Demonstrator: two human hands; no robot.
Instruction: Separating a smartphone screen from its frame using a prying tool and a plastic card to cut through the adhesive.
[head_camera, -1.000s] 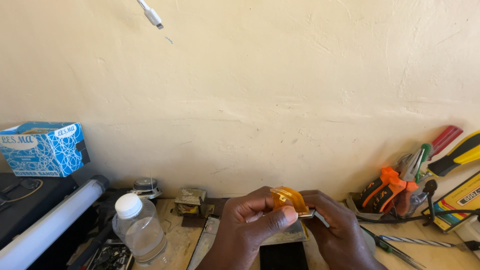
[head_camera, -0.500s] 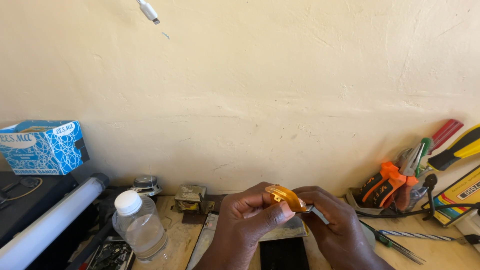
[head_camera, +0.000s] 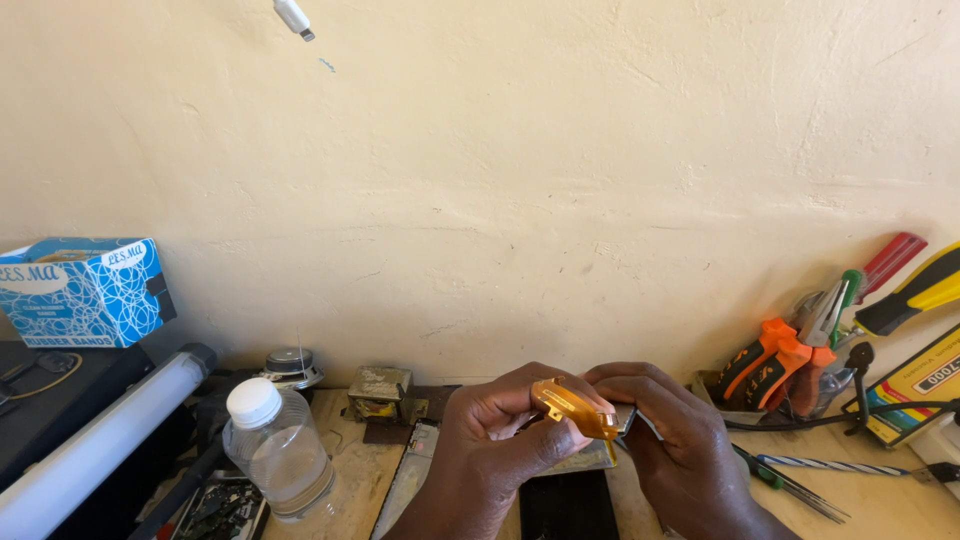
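Orange plastic part (head_camera: 575, 407), small and flat, sits pinched between both hands above the desk (head_camera: 350, 470), raised toward the eyes, seemingly for a closer look. Left hand (head_camera: 500, 440) clamps its grip on the part with thumb and fingers, while the right hand (head_camera: 670, 440) closes on the part's far end and a thin grey piece behind it. Left of the part stands a clear bottle (head_camera: 275, 450); pliers (head_camera: 790, 350) lean to its right.

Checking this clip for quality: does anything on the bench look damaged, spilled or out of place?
Nothing spilled. The clear bottle stands upright and capped. Both hands hold a small orange part. One oddity: a white plug dangles in front of the wall at the top edge, its cable out of frame.
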